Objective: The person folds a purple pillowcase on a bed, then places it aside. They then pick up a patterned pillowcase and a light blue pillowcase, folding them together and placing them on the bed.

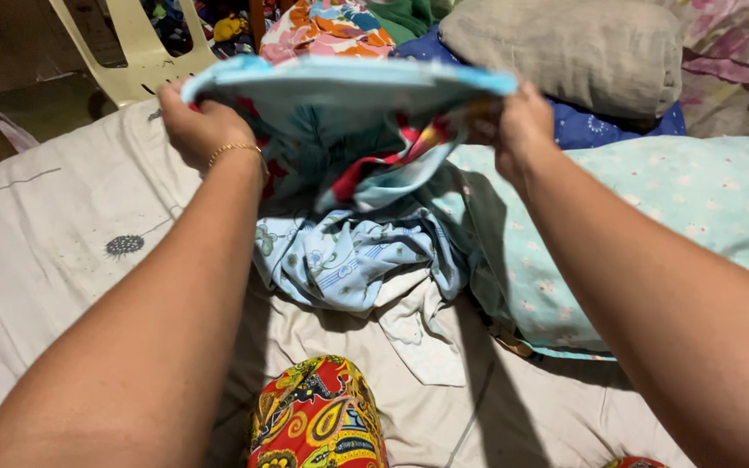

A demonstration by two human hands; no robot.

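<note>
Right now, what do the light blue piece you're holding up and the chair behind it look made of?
Light blue garment, held by left hand and right hand: thin woven fabric, probably cotton, matte; it drapes and creases softly. Chair: moulded plastic, cream, smooth with a slight sheen and slotted back.

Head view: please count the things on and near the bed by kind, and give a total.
Pillows: 2, grey and pale green
Light blue cloth held up by left hand and right hand: 1
Loose cloth pile on sheet: 1
Plastic chair: 1
Total: 5
</note>
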